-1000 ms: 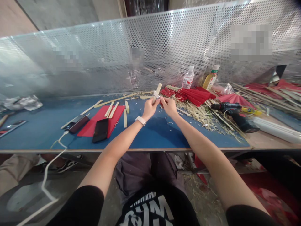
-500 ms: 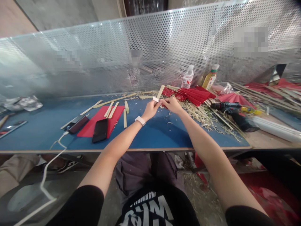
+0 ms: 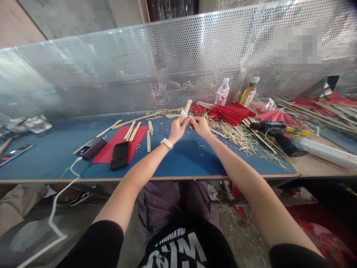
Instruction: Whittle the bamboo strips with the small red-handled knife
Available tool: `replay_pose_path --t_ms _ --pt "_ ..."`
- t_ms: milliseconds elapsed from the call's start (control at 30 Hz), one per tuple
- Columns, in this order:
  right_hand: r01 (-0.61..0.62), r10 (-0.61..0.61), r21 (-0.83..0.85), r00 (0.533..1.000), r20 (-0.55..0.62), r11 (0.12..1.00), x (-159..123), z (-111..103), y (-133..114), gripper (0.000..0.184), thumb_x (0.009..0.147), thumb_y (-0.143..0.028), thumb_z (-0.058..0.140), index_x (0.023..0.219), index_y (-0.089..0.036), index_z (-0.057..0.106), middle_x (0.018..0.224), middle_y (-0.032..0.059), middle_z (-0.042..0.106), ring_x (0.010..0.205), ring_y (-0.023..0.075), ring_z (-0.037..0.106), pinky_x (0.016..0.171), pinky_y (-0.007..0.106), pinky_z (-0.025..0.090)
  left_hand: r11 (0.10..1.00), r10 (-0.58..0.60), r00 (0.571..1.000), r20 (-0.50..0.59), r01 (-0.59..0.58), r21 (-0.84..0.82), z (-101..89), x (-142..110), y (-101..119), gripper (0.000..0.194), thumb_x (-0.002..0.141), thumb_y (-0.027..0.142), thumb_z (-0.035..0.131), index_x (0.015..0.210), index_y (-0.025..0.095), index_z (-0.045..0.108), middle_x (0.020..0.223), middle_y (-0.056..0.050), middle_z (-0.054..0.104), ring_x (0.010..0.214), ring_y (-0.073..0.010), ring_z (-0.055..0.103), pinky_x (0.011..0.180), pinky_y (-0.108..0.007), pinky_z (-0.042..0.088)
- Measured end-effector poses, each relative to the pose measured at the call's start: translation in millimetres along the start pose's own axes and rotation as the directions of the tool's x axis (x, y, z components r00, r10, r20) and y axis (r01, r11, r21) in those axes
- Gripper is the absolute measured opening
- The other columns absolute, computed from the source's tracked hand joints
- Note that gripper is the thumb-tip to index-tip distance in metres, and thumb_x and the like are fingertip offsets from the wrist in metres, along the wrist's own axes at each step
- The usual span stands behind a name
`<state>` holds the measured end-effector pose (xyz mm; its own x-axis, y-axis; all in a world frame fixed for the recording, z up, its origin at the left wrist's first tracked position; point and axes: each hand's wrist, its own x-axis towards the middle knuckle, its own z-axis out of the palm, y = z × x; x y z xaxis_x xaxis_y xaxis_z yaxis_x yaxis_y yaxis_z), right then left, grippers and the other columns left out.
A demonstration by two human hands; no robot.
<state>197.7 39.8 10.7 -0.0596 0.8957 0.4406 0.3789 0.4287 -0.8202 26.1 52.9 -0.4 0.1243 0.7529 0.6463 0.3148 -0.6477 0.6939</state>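
My left hand [image 3: 179, 128], a white band on its wrist, is closed around a pale bamboo strip [image 3: 189, 105] that points up and away from me. A small white piece [image 3: 184, 113], its kind unclear, lies across the strip just above my left fingers. Close beside it, my right hand [image 3: 199, 124] is pinched, its fingertips near the white piece and almost touching my left hand. What lies between the right fingertips is too small to make out. Left of my hands, more bamboo strips [image 3: 148, 140] lie on the blue tabletop [image 3: 189, 160], some on a red sheet [image 3: 106, 154].
A black phone [image 3: 119, 155] and a cabled device [image 3: 90, 148] lie left. Folded red fans [image 3: 232, 113], bamboo shavings [image 3: 240, 136], a water bottle [image 3: 222, 92], a yellow-liquid bottle [image 3: 249, 93] and a power drill [image 3: 279, 136] are right. A perforated metal screen [image 3: 125, 74] stands behind.
My right hand drew slightly away to the right, then came back beside my left hand. The bamboo strip leaned rightward and then returned. My left hand kept its grip.
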Motion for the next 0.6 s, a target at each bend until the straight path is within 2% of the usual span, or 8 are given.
replay_pose_path --t_ms 133,233,400,500,600 --pt "-0.040 0.040 0.080 0.999 0.007 0.996 -2 6 3 0.096 0.084 -0.122 0.035 0.065 -0.028 0.049 0.056 0.0030 0.052 0.055 0.0188 0.053 0.054 0.034 0.038 0.999 -0.013 1.000 0.002 0.013 -0.031 1.4 0 1 0.080 0.098 0.103 0.055 0.075 0.026 0.046 0.067 0.005 0.040 0.068 -0.0159 0.036 0.067 -0.036 0.031" --pt "-0.045 0.047 0.144 0.999 -0.006 0.988 -6 14 1 0.096 0.083 -0.122 0.037 0.066 -0.029 0.049 0.057 0.0032 0.053 0.054 0.0186 0.052 0.052 0.034 0.037 0.998 -0.021 1.000 -0.013 0.020 -0.058 4.5 -1 4 0.080 0.099 0.101 0.057 0.075 0.026 0.046 0.068 0.005 0.041 0.068 -0.0151 0.036 0.067 -0.036 0.032" --pt "-0.077 0.100 0.209 0.990 -0.099 0.975 -12 29 -3 0.091 0.094 -0.116 0.033 0.071 -0.029 0.048 0.061 0.0051 0.055 0.054 0.0195 0.054 0.050 0.034 0.040 0.994 -0.058 0.997 -0.058 0.052 -0.097 8.9 -3 4 0.078 0.099 0.101 0.057 0.080 0.025 0.053 0.071 0.002 0.049 0.069 -0.0155 0.041 0.066 -0.035 0.035" --pt "-0.041 0.051 0.129 0.996 -0.077 0.991 -9 22 -2 0.091 0.096 -0.113 0.034 0.069 -0.028 0.049 0.061 0.0053 0.056 0.058 0.0202 0.055 0.053 0.033 0.040 0.992 -0.039 0.999 0.033 0.043 -0.117 7.3 -2 1 0.076 0.103 0.099 0.055 0.081 0.026 0.050 0.067 0.003 0.047 0.065 -0.0150 0.042 0.061 -0.034 0.035" --pt "0.037 -0.038 0.018 0.998 0.040 0.999 -3 -1 1 0.092 0.093 -0.113 0.038 0.065 -0.027 0.051 0.058 0.0033 0.053 0.059 0.0188 0.051 0.057 0.033 0.038 0.996 0.021 0.994 0.105 -0.011 -0.093 3.9 -1 0 0.077 0.105 0.100 0.050 0.081 0.027 0.048 0.064 0.003 0.048 0.060 -0.0144 0.045 0.058 -0.033 0.038"
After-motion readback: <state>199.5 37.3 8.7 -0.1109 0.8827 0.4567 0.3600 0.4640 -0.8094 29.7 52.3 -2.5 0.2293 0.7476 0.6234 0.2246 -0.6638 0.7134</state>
